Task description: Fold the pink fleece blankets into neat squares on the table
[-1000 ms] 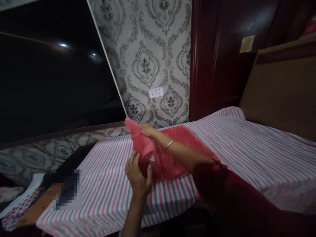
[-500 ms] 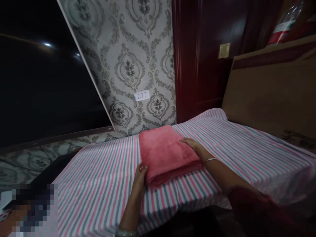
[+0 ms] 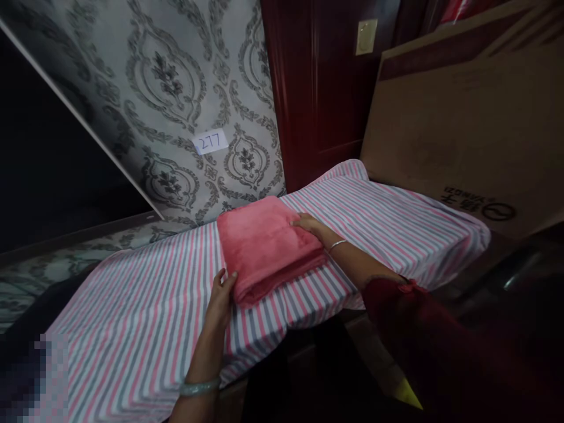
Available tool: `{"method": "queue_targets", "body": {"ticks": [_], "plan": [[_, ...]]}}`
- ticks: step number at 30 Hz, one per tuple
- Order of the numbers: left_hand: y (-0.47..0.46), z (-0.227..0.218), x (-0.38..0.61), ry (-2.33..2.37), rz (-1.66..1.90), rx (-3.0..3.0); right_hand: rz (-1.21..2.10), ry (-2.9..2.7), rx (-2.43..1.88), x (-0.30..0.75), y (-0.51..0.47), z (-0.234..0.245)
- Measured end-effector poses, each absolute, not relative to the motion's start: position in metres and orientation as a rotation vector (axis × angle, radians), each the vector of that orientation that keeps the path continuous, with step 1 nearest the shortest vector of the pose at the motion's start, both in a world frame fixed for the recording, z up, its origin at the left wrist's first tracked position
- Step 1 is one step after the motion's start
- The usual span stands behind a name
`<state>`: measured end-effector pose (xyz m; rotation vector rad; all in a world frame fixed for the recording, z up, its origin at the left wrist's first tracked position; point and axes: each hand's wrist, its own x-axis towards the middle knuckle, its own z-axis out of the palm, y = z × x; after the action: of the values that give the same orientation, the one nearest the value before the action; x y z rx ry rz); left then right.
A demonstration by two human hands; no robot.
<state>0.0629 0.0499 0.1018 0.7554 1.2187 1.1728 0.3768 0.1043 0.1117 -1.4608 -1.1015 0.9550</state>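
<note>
A folded pink towel [image 3: 267, 247] lies on a table covered with a pink, grey and white striped cloth [image 3: 132, 329]. My left hand [image 3: 221, 294] rests against the towel's near left corner, fingers curled round the folded edge. My right hand [image 3: 311, 226] lies flat on the towel's right side, fingers stretched out. A bangle sits on each wrist, and the right arm wears a dark red sleeve.
A patterned grey wall with a small label reading 277 [image 3: 210, 141] stands behind the table. A dark red wooden door [image 3: 321, 88] is at the back. A large brown cardboard box [image 3: 462, 123] leans at the right. A dark panel fills the left.
A second ago both hands held the towel bunched up above the cloth. It now lies folded flat with both hands pressed on it. The camera has moved closer and to the right.
</note>
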Motion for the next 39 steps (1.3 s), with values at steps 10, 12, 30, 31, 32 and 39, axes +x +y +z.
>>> {"method": "queue_targets", "body": {"ticks": [10, 12, 30, 31, 32, 39], "plan": [[0.058, 0.092, 0.063, 1.113, 1.139, 0.742, 0.853, -1.119, -1.639, 0.391, 0.089, 0.1], [0.06, 0.092, 0.065, 1.132, 1.156, 0.722, 0.849, -1.126, -1.672, 0.394, 0.082, 0.095], [0.053, 0.101, 0.068, 1.101, 1.07, 0.772, 1.001, -1.018, -1.614, 0.402, 0.049, 0.081], [0.052, 0.102, 0.068, 1.1, 1.062, 0.788, 0.984, -1.016, -1.614, 0.402, 0.047, 0.079], [0.051, 0.103, 0.068, 1.1, 1.057, 0.808, 0.961, -1.018, -1.617, 0.402, 0.045, 0.079], [0.042, 0.106, 0.072, 1.066, 1.072, 0.868, 1.222, -1.099, -1.417, 0.394, 0.032, 0.09]]}}
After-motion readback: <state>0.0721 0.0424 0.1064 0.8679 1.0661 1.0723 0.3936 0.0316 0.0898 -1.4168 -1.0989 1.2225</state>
